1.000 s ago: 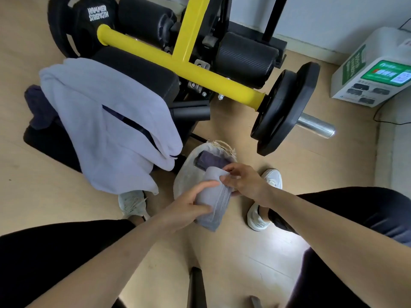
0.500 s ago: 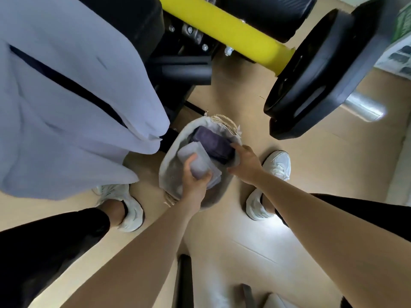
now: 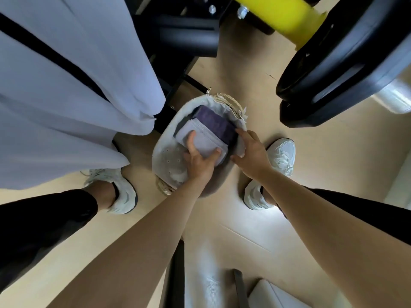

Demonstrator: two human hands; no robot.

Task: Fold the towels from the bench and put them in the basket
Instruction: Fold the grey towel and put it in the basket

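The large pale lavender-grey towel with a dark stripe (image 3: pixel 66 85) fills the upper left and runs out of view, hiding most of the black padded desk it hangs from; only a dark frame section (image 3: pixel 189 38) shows beside it. The yellow steel bar (image 3: pixel 287 21) and the black round weight plate (image 3: pixel 347 63) are cut off at the top and right edges. The near wall of the round woven basket with a pale cloth lining (image 3: pixel 169 161) sits behind the left forearm, and its floor is in shadow.

Inside the basket lies a folded dark purple towel (image 3: pixel 213 121), and on its near side a folded light lavender towel (image 3: pixel 200 138), neat and rectangular with a stitched hem. The left hand (image 3: pixel 200 163) has its grip closed on that light towel, thumb on top and a fingertip curling over the right edge. The right hand (image 3: pixel 253 152) rests with fingers spread, grip wide, against the basket's right rim, touching the purple towel's corner. The basket stands on the pale wooden floor (image 3: pixel 266 218) between two white sneakers.
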